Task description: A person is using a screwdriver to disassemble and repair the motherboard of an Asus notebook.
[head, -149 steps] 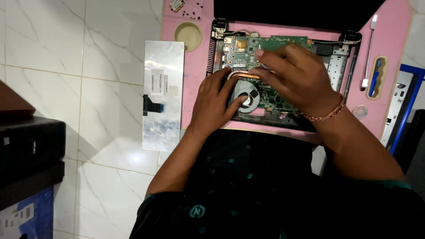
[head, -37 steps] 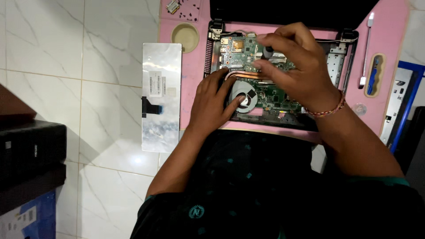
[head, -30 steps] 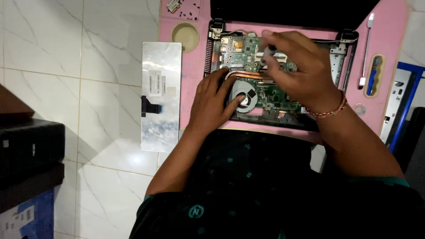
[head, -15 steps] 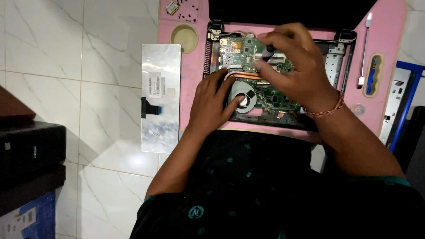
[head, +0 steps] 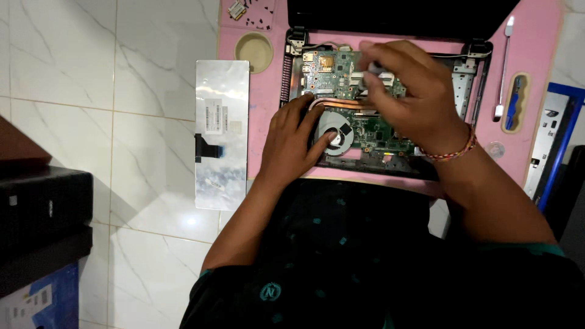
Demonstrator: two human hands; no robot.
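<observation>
Glossy marble floor tiles [head: 91, 91], matt pink mat [head: 265, 109]

A white rectangular label [head: 213, 115] with dark bars sits on the silver underside of the detached keyboard [head: 222, 134], well to the left of the left hand's fingers [head: 308, 116]. Far to their lower left, a blue box [head: 42, 300] carries a small white sticker [head: 27, 303].
</observation>
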